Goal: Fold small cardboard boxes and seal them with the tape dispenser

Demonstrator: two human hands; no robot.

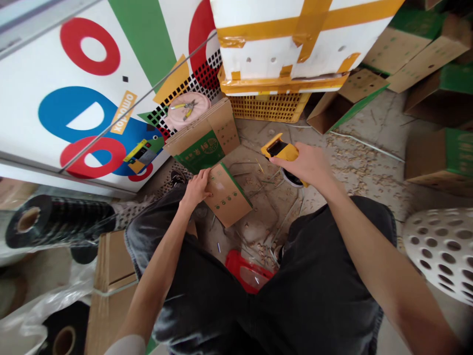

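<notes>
Chip-strewn concrete floor (373,118), corrugated cardboard (229,197) (green-edged)

Through my feed, the left grip (195,190) sits on a flat carton (227,195) on the floor (369,148), with the right grip (305,165) around a tape dispenser (281,150) beside it. Ahead, a taped foam box (288,44) stands on a plastic crate (269,107); more cartons (439,160) lie rightward, a film roll (59,217) leftward.
</notes>
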